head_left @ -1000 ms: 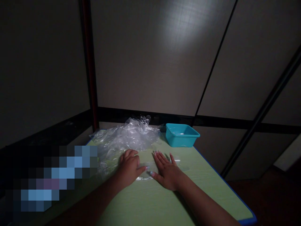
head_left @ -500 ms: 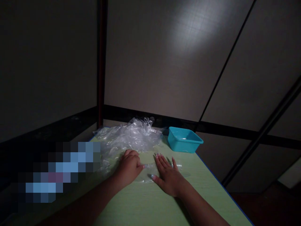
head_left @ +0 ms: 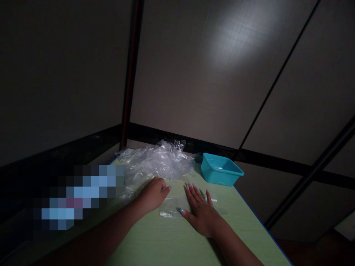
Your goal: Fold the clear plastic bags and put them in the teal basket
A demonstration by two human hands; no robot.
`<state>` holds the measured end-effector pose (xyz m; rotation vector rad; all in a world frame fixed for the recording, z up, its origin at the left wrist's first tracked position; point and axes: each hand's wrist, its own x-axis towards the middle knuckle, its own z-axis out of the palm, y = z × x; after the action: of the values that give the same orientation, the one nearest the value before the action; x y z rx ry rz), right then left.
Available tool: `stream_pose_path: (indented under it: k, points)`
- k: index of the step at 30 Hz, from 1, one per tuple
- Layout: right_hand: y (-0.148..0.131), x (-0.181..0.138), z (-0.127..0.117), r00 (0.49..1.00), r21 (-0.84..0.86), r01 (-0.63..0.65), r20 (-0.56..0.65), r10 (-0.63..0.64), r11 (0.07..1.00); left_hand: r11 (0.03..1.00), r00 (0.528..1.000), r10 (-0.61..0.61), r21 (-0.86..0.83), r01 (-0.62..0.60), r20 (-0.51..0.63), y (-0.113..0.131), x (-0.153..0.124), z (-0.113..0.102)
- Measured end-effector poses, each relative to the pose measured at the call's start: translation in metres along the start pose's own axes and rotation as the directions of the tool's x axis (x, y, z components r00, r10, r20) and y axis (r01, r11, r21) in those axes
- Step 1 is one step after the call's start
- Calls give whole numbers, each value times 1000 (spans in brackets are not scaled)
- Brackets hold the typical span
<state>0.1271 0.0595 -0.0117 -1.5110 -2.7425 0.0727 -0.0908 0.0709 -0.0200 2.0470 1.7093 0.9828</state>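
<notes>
A small clear plastic bag (head_left: 173, 207) lies flat on the green table (head_left: 172, 244). My right hand (head_left: 201, 210) rests palm down on its right part, fingers stretched out and together. My left hand (head_left: 152, 194) sits at the bag's upper left edge, fingers curled loosely, fingertips near the bag; I cannot make out whether they pinch anything. A heap of crumpled clear plastic bags (head_left: 155, 162) lies just beyond my left hand.
A teal plastic tub (head_left: 222, 170) stands at the far right edge of the table. Dark wall panels rise close behind the table. A blurred patch covers the left side. The table's blue right edge (head_left: 260, 221) drops to a dark floor.
My left hand has slid slightly up and left off the flat bag, toward the heap. My right hand has stayed pressed on the bag. The camera has tilted a little.
</notes>
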Motion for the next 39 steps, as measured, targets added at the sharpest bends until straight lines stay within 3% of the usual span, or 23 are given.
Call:
stream_pose_path:
  k: [6,14,27,34,39]
  points:
    - [-2,0,-1,1000,-19,-4,-1,4,1000,989,994,97,104,-101,51,7,-10,-7]
    - [-2,0,-1,1000,-11,-6,10,6,1000,986,989,92,131,-107,114,12,-14,-6]
    - [0,1,1,1000,-5,-5,12,5,1000,991,989,-21,-128,40,146,9,-12,13]
    - [0,1,1,1000,-20,-2,7,2,1000,958,979,-32,-273,87,202,11,-14,9]
    - [2,2,3,1000,-31,4,-2,-4,1000,940,984,-82,-314,130,161,11,-9,5]
